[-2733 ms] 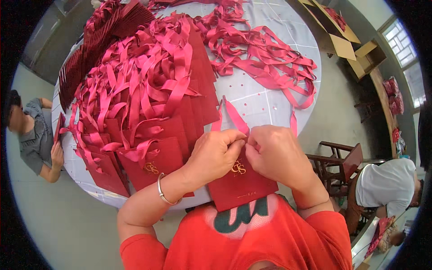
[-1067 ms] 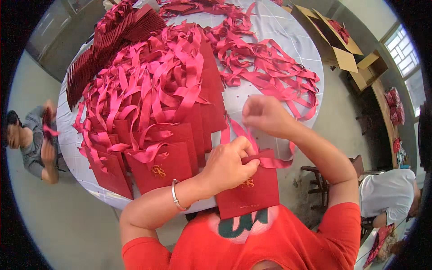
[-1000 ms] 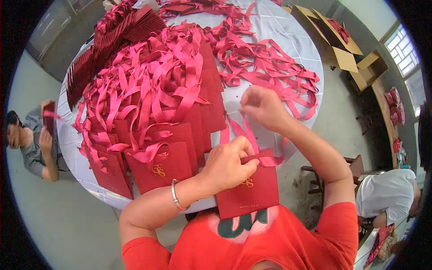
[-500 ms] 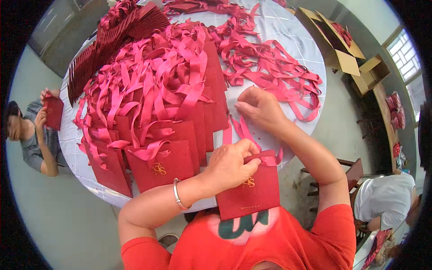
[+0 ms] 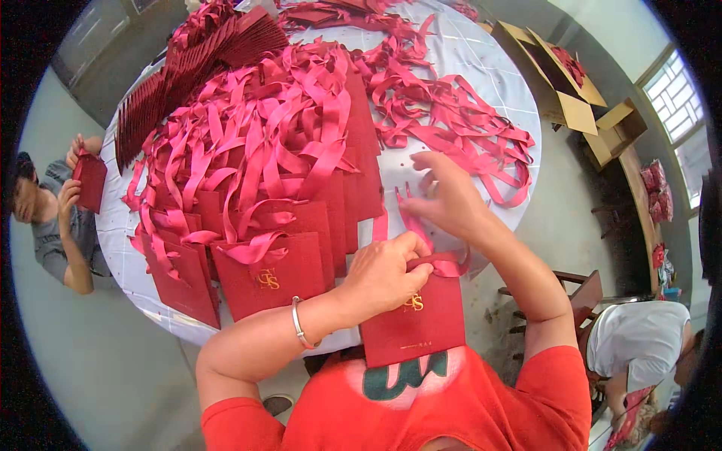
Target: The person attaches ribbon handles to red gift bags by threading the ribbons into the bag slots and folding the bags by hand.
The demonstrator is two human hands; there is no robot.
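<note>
My left hand (image 5: 385,276), with a silver bangle (image 5: 300,323) at its wrist, pinches the top edge of a dark red paper bag (image 5: 415,331) with gold lettering. The bag hangs upright against my shirt at the table's edge. Pink ribbon (image 5: 447,267) runs along its top, and loose ends stretch up over the tablecloth. Just beyond the bag, my right hand (image 5: 445,197) hovers over those ends, its fingers apart and slightly blurred, with nothing visibly held. To the left stand rows of similar red bags (image 5: 289,263) with ribbon handles.
Loose pink ribbons (image 5: 470,128) lie at the right of the white-clothed round table (image 5: 519,83). Stacked red bags (image 5: 173,83) fan out at the far left. One person (image 5: 56,214) holds a bag at left; another (image 5: 643,338) sits at right. Cardboard boxes (image 5: 617,134) stand at far right.
My right hand has opened its fingers and let go of the ribbon end, lifting slightly. My left hand stays on the bag.
</note>
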